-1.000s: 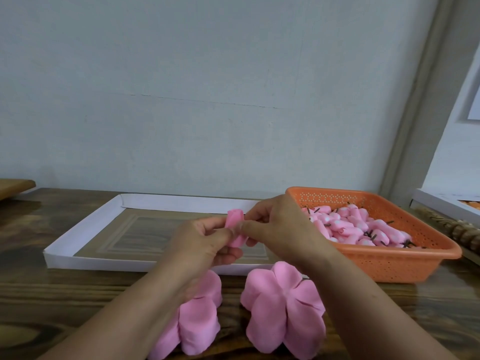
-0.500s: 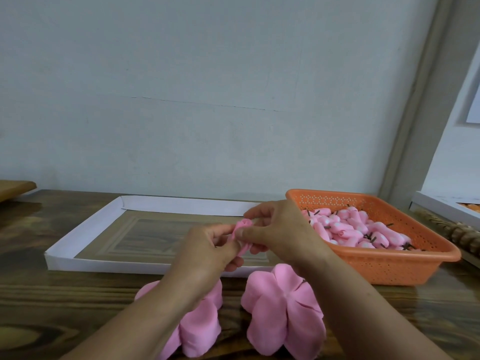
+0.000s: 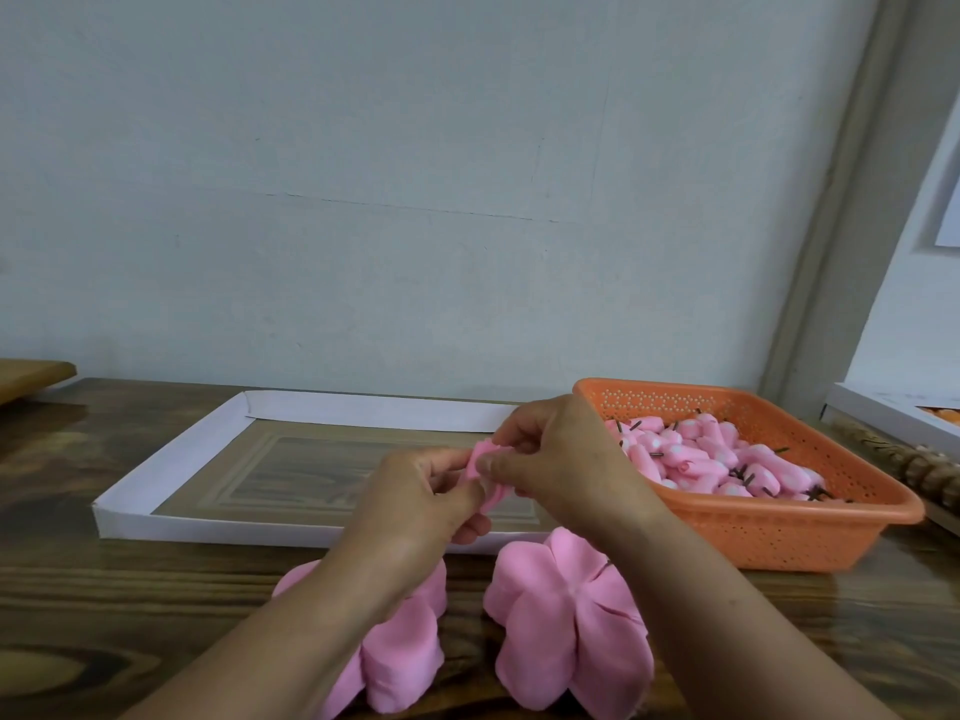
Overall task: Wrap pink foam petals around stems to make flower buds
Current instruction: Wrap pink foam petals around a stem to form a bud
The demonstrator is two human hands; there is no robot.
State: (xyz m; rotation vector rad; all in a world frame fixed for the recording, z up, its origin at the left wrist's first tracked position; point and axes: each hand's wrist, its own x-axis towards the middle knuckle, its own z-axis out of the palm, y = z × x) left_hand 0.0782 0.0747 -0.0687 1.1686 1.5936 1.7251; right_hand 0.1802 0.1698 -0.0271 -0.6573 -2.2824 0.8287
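Step in hand: rolling one pink foam petal (image 3: 480, 467) into a bud, held up over the near edge of the white tray (image 3: 171, 459); looks mid-wrap, not yet closed.
Left hand (image 3: 421, 504): fingers curled under and round the lower part of the petal, thumb pressed to its side; stem hidden inside the grip, cannot tell how it sits.
Right hand (image 3: 553, 459): thumb and forefinger pinched on the top and right side of the petal, other fingers folded behind.
Petal stacks: left pile of flat petals (image 3: 400, 652) and right pile of flat petals (image 3: 569, 623), both near the front edge of the wooden table (image 3: 104, 589), just below the hands; left one partly hidden by the forearm.
Finished buds (image 3: 711, 462): heaped in the orange basket (image 3: 779, 532) toward the right edge of the table, dark stem ends sticking out.
Next move, judged: tighter turn of the loose petal edge round the core, firm pinch at the base, then a short carry right to the basket.
Care needed: soft foam likely to spring open if the pinch slackens.
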